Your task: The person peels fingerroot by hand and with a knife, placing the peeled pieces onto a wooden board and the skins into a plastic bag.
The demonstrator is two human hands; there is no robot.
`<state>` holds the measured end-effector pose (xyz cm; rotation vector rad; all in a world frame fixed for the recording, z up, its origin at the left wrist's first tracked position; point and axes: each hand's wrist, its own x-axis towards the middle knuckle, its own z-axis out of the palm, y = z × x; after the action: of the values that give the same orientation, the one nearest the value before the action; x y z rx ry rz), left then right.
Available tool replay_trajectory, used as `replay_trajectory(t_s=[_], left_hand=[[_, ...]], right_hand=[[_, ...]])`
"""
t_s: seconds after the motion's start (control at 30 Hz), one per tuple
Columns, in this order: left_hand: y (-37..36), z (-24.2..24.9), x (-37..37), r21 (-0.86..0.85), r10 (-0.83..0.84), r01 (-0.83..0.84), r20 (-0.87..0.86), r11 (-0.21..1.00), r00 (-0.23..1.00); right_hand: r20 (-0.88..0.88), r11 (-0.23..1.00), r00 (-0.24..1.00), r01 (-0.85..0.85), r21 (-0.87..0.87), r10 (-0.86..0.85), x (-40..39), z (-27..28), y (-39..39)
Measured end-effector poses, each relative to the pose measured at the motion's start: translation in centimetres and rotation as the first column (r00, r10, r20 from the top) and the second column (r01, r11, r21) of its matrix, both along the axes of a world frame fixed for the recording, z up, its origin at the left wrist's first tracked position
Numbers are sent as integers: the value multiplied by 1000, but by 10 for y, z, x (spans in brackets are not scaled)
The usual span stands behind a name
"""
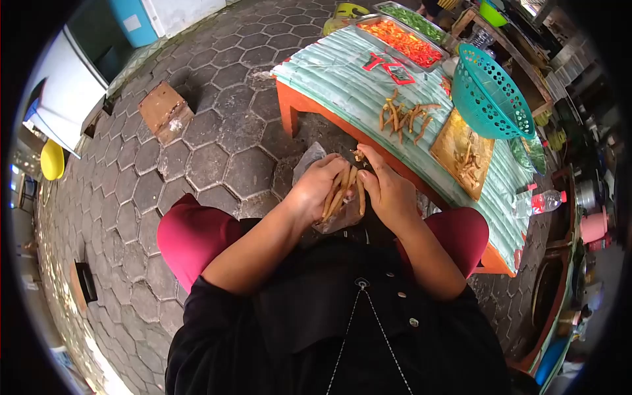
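My left hand (317, 189) is closed around several long, thin, light-brown finger-like roots (340, 193), which look like fingerroot. Opposite it, my right hand (390, 192) has its thumb and forefinger closed at the knobbly top (359, 156) of the root cluster. One root (361, 194) hangs down beside the right thumb. Below both hands is a clear plastic bag (309, 160), partly hidden by them. More of the brown roots (405, 120) lie in a loose pile on the table. Paler pieces (469, 164) rest on a wooden cutting board (454, 135).
A low orange table (342, 71) with a green bamboo-print cover stands ahead and right. On it are a teal colander (484, 95), trays of chopped red (405, 43) and green vegetables (411, 21), a red-handled item (393, 68) and a plastic bottle (548, 201). Hexagonal paving (230, 135) lies left.
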<state>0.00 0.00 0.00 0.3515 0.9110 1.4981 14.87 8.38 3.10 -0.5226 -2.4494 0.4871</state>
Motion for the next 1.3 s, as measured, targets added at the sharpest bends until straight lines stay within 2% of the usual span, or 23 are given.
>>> replay_trajectory(t_s=[0.07, 0.2, 0.27, 0.4, 0.53, 0.6, 0.63, 0.7, 0.73, 0.77, 0.83, 0.97, 1.0, 1.03, 1.1, 1.13, 1.2, 1.23, 1.3], left_hand=[[0, -1, 3, 37, 31, -33, 67, 999, 997], [-12, -6, 0, 28, 46, -48, 90, 998, 995], [-13, -6, -3, -2, 42, -42, 1, 999, 999], [-18, -12, -15, 5, -72, 72, 8, 997, 997], [-21, -7, -7, -30, -25, 23, -79, 999, 997], [-22, -4, -9, -45, 1, -12, -244, 999, 970], [-23, -1, -13, -46, -1, -10, -246, 999, 969], [-24, 4, -30, -36, 29, -52, -475, 998, 880], [-26, 2, -43, -77, -5, -35, -467, 996, 884], [-29, 1, -48, -75, -3, -37, -471, 996, 882], [-30, 2, -57, -51, 64, -82, -293, 995, 954], [-29, 3, -58, -4, 83, -86, -214, 996, 973], [-29, 6, -58, -19, 76, -82, -204, 996, 976], [-27, 5, -59, -14, 76, -81, -206, 997, 976], [-25, 2, -62, -12, 77, -79, -117, 997, 990], [-25, -1, -64, -10, 80, -81, -119, 997, 990], [-25, -1, -68, 20, -18, 19, -37, 1000, 999], [-24, 1, -66, 22, -16, 17, -40, 1000, 999], [-22, 6, -59, 33, 95, -95, 10, 995, 995]], right_hand=[[13, 998, 1000, 2, -66, -1, 2, -1, 2], [29, 990, 999, -24, -141, 29, -6, -13, -2], [81, 972, 995, -46, -228, 66, -7, -14, -1], [59, 968, 991, -102, -230, 118, -10, -14, -1], [68, 946, 988, -112, -305, 139, -18, -23, 3], [-51, 876, 986, -165, -454, 159, -22, -28, 7], [-53, 875, 986, -164, -455, 157, -23, -27, 8], [-97, 603, 982, -176, -778, 162, -23, -21, 11], [-53, 542, 983, -140, -828, 173, -23, -28, 16], [-57, 543, 983, -145, -827, 175, -25, -29, 15], [85, 380, 983, 16, -925, 165, -27, -30, 12], [170, 359, 981, 124, -925, 97, -30, -36, 7], [123, 468, 986, 58, -882, 109, -28, -37, 8], [121, 472, 987, 56, -880, 108, -28, -40, 10], [-58, 813, 991, -135, -566, 125, -27, -46, 13], [-59, 814, 990, -138, -564, 127, -25, -36, 11], [184, 964, 976, -70, -256, 119, -17, -12, 7], [181, 965, 976, -73, -254, 121, -15, -12, 8], [-26, 973, 991, -131, -190, 128, -13, -12, 9]])
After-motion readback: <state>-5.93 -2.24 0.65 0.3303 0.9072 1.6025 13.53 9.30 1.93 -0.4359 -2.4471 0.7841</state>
